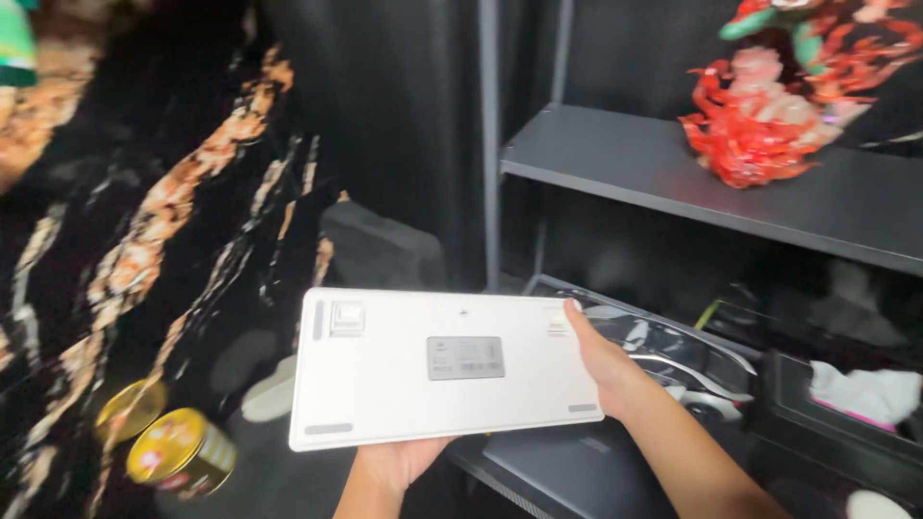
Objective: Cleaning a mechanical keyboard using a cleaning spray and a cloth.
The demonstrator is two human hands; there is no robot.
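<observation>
white plastic is filling the middle of the view: a flat white keyboard (442, 370) is being held upside down, its smooth underside facing the camera, with a grey label in the centre and small grey rubber feet at the corners. the left hand (404, 461) is supporting it from below at the near edge, palm under the board, and the fingers are hidden behind it, so it is grasping the keyboard from underneath. the right hand (601, 360) is grasping the right end of the keyboard, thumb lying on the underside and the other fingers wrapping behind the edge. the keyboard is staying in the air, nearly level, in front of a dark metal shelf unit (673, 173). on the upper shelf a red and green figurine (779, 106) is standing. just behind the right hand a silver model car (692, 360) is lying on a lower shelf, and a dark box with white tissue (865, 394) is sitting to the right of it. below the keyboard a dark laptop (567, 471) is resting. at the lower left, two round golden tins (178, 452) are lying near a black marble wall with orange veins (144, 221).
</observation>
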